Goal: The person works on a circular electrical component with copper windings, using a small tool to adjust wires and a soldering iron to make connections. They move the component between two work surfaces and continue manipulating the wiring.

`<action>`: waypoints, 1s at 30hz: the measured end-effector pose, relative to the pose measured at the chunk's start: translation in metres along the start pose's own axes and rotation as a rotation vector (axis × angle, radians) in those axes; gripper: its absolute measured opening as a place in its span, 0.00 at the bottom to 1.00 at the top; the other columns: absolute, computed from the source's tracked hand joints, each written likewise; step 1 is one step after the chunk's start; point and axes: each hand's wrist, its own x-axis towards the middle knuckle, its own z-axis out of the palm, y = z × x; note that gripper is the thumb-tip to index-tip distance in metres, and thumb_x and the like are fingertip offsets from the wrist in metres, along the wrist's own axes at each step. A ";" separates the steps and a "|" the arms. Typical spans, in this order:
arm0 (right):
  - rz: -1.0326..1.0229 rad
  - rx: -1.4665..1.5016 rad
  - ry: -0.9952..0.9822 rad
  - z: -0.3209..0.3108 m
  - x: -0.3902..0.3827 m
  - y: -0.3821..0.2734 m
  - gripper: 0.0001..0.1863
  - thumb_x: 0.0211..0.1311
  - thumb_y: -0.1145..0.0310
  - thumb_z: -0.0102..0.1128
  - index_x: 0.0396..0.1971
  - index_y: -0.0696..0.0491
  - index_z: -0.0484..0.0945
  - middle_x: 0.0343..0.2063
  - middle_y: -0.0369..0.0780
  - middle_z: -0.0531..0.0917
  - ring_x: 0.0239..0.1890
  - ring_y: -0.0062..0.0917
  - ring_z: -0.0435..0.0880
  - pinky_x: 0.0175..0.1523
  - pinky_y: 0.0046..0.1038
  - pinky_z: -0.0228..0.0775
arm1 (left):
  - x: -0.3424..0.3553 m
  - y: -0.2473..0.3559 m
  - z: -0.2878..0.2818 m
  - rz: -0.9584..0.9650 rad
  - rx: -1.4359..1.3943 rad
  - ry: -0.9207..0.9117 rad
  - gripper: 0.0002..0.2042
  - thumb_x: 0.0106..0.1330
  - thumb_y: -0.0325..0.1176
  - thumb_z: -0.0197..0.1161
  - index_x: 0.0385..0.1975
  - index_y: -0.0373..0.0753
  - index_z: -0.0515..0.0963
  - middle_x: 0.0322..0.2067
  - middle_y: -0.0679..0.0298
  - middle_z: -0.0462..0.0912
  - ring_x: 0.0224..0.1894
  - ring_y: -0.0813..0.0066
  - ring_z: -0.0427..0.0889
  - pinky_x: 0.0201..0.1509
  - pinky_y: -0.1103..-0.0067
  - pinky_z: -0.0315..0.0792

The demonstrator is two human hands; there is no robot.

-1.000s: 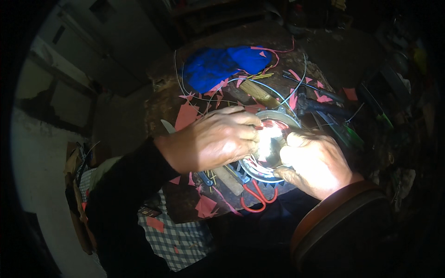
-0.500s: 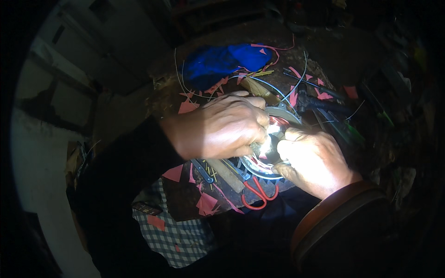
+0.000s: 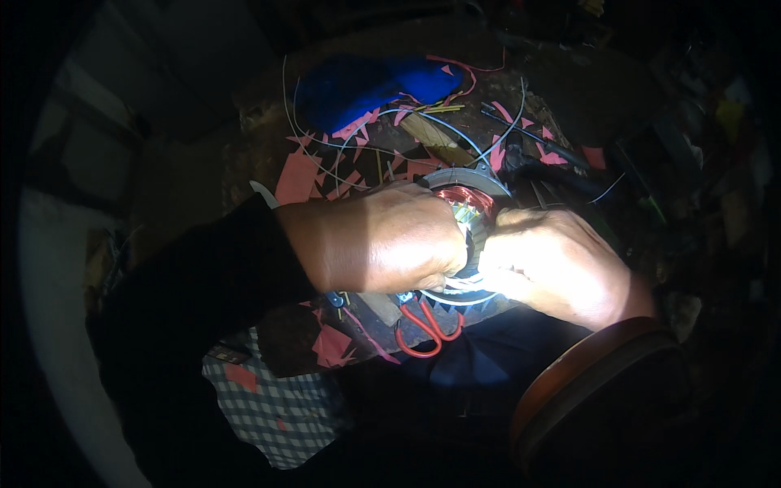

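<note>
A round motor stator point(image 3: 465, 176) with a grey metal rim and copper windings point(image 3: 476, 198) sits on the dark work surface, brightly lit. My left hand point(image 3: 399, 236) lies over its left side, closed, with the fingers curled against the stator. On the opposite side my right hand point(image 3: 553, 260) is closed too, its fingertips pressed together at the lower right of the windings. Strong glare washes out what these fingertips pinch. Pale lashing or wire ends point(image 3: 468, 284) show along the near rim between both hands. The hands hide much of the stator.
Red-handled scissors point(image 3: 421, 329) lie at the near edge. Pink paper scraps point(image 3: 298, 176) litter the surface. Behind are a blue cloth point(image 3: 382, 89), a wooden strip point(image 3: 431, 140) and loose bent wires point(image 3: 451, 124). Dark tools lie to the right. A checked cloth point(image 3: 285, 415) hangs at lower left.
The view has shifted, so the work surface sits further left and higher. My left hand has turned and curled more over the stator; my right hand has moved up along its right side, exposing more copper winding.
</note>
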 end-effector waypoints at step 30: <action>-0.094 -0.243 0.194 0.008 -0.031 -0.003 0.08 0.64 0.73 0.69 0.43 0.56 0.88 0.38 0.45 0.87 0.41 0.43 0.90 0.50 0.41 0.82 | 0.008 0.034 0.029 -0.058 0.171 0.188 0.06 0.68 0.33 0.71 0.39 0.40 0.85 0.34 0.55 0.90 0.39 0.56 0.94 0.42 0.62 0.88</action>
